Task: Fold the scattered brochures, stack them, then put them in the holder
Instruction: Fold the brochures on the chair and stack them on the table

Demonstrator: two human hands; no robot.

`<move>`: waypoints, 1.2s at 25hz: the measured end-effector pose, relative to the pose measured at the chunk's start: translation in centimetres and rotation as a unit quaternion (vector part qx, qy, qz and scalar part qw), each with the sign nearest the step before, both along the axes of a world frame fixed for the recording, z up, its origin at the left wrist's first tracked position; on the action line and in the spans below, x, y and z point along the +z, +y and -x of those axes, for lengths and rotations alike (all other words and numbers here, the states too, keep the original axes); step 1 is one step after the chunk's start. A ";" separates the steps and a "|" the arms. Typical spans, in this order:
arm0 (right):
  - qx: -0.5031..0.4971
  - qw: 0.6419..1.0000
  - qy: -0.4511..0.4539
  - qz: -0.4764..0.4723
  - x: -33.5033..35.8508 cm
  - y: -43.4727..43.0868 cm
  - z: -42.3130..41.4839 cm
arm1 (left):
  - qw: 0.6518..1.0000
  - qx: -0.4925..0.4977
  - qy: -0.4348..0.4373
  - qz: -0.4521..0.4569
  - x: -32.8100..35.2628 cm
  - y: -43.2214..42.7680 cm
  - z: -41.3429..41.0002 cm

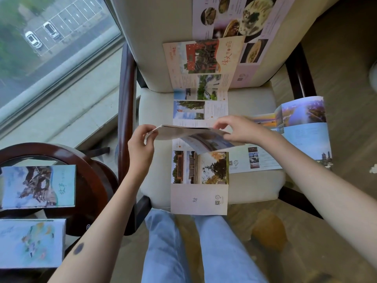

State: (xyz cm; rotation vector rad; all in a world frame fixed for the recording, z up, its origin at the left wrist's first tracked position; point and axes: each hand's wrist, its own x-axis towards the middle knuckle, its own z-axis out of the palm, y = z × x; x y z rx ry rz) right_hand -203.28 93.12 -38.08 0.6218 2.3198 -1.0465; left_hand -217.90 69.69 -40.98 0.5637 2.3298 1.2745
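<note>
The left hand and right hand each have fingers clamped on an end of a raised fold of the long brochure, apparently to square its crease. Its tail overhangs the armchair seat at the front edge. A blue brochure crowds the right edge, so the working room is on the left.

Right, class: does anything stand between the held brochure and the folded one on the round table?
Yes: the chair's wooden armrest runs between the held brochure and the folded brochure on the round table.

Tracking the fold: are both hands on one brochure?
Yes, the left hand and the right hand each pinch one end of the brochure.
</note>
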 end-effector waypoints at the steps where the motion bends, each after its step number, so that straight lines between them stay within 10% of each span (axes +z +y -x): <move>1: -0.023 0.999 -0.005 -0.031 -0.4 0.2 -0.4 | 1.000 -0.003 0.001 -0.002 0.0 -0.2 0.1; 5: -0.133 0.981 0.033 -0.139 -1.3 1.0 -0.7 | 0.998 -0.069 0.010 -0.005 0.1 -1.0 0.1; 14: -0.216 0.964 0.151 0.037 -0.2 -1.6 1.5 | 0.998 -0.058 -0.001 -0.035 0.2 -0.4 -0.1; 25: -0.209 0.957 0.110 -0.169 -1.5 0.3 1.4 | 0.988 -0.139 -0.067 -0.009 0.9 -2.3 -0.4; 30: -0.296 0.941 0.154 -0.057 -0.7 -0.3 2.5 | 0.981 -0.190 -0.044 0.013 1.4 -1.6 -0.7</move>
